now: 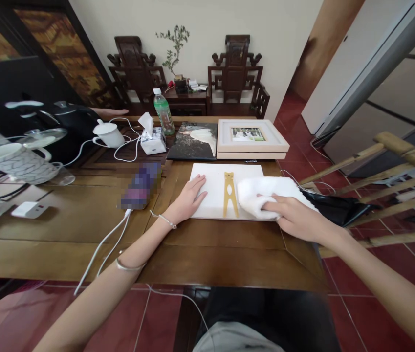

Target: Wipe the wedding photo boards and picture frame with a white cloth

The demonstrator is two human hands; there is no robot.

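A flat white panel [210, 188] lies on the wooden table in front of me, with a yellow long-legged cat figure [228, 193] on its face. My left hand [188, 198] rests on the panel's left edge, fingers stretched out and holding nothing. Bunched in my right hand [295, 215] is a white fluffy cloth [269, 190], which covers the panel's right part. The fingers of that hand press into the cloth, and the panel's right edge is hidden under it.
Behind the panel lie a dark photo panel [192, 142] and a pale framed picture [253, 137]. A green-labelled bottle [163, 112], tissue pack [153, 142], lidded cup [108, 133] and patterned mug [20, 164] stand leftward. A phone [141, 186] trails a white cable. A bamboo chair [394, 151] stands right.
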